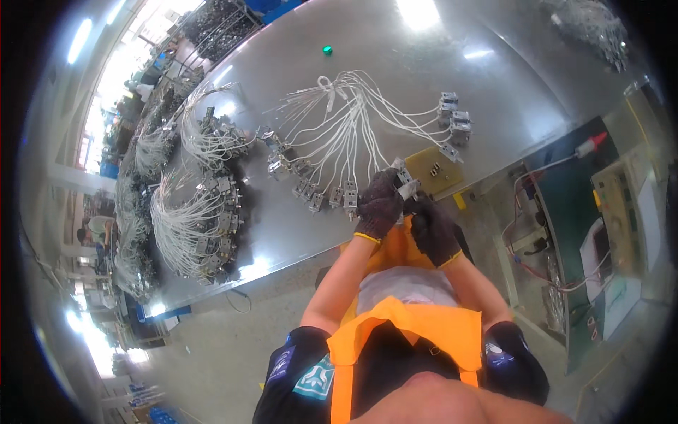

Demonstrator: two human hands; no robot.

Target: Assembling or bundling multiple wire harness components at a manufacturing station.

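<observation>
My left hand (380, 203), in a dark knitted glove with a yellow cuff, is closed around a small silvery metal block with white wires (402, 172) at the table's near edge. Close beside it, my gloved right hand (433, 230) has its fingers curled at the near end of the same block; its fingertips are partly hidden. Just beyond my hands lies a yellow fixture plate (431, 174) with small metal pins on top. White wires (357, 116) fan out from a tied bundle to several similar metal blocks (311, 192) on the left and others (455, 121) on the right.
Heaps of wired metal blocks (205, 226) cover the table's left part. A small green round object (327, 50) lies farther back on the metal table (395, 63). At far right, a clear bag (592, 32) lies on the table. A red-tipped tool (592, 145) with cable is beside a green board.
</observation>
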